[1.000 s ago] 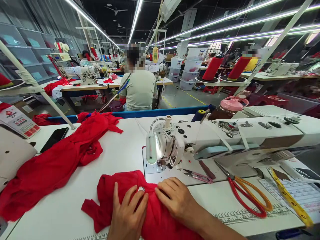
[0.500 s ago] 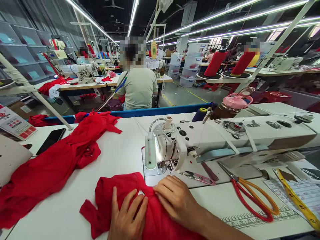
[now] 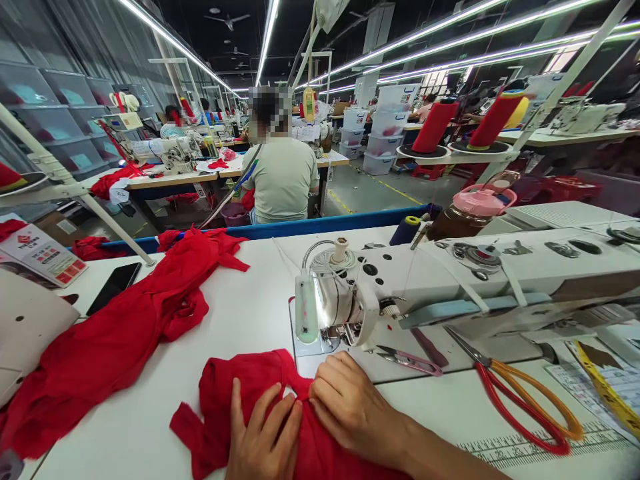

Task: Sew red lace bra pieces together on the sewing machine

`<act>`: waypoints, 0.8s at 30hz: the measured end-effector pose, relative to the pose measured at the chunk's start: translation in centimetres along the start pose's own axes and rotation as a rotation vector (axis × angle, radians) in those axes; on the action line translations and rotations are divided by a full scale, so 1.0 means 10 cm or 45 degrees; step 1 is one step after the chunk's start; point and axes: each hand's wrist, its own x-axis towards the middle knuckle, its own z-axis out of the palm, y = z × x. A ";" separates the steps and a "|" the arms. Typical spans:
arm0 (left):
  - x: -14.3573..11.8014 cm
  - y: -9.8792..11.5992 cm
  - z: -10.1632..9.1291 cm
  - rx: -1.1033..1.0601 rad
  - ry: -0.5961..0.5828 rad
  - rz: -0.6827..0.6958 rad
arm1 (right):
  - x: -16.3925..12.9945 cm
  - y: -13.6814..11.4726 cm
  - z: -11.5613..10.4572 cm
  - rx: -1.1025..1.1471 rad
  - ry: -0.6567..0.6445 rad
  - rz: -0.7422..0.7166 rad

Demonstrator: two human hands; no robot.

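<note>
A red fabric garment piece (image 3: 220, 387) lies bunched on the white table in front of the sewing machine (image 3: 367, 310). Flat on it rests my left hand (image 3: 265, 433), its fingers spread, with a small white patch (image 3: 289, 392) showing by the fingertips. Just to the right, my right hand (image 3: 347, 407) is closed, its curled fingers pinching the garment's edge near a narrow strip at the top. The machine's presser foot area is just beyond my right hand, with the fabric apart from the needle. My palms hide part of the fabric.
Thread snips (image 3: 410, 360) and orange-and-red-handled scissors (image 3: 530, 400) lie at right, near a yellow tape measure (image 3: 605, 387). More red fabric (image 3: 115, 347) and a phone (image 3: 114, 288) are at left. A pink-lidded jar (image 3: 483, 200) stands behind the machine. A person (image 3: 283, 177) sits ahead.
The view has shifted slightly, so the scene sits a bit further right. My right fingers have curled in more on the red fabric; my left hand stays flat on it.
</note>
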 end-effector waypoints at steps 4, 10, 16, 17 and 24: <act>-0.01 -0.01 -0.03 -0.020 -0.049 -0.008 | 0.00 0.06 -0.08 0.211 0.053 0.132; -0.04 -0.02 -0.05 -0.028 -0.101 -0.011 | -0.02 0.10 -0.08 0.205 -0.026 0.218; -0.01 0.00 -0.10 -0.049 -0.081 -0.045 | -0.05 0.08 -0.01 0.134 -0.074 0.214; 0.00 0.00 -0.12 -0.033 -0.071 -0.081 | -0.06 0.08 0.00 0.127 -0.078 0.211; 0.20 -0.04 -0.09 0.000 -0.124 -0.637 | -0.06 0.06 0.03 0.182 -0.031 0.190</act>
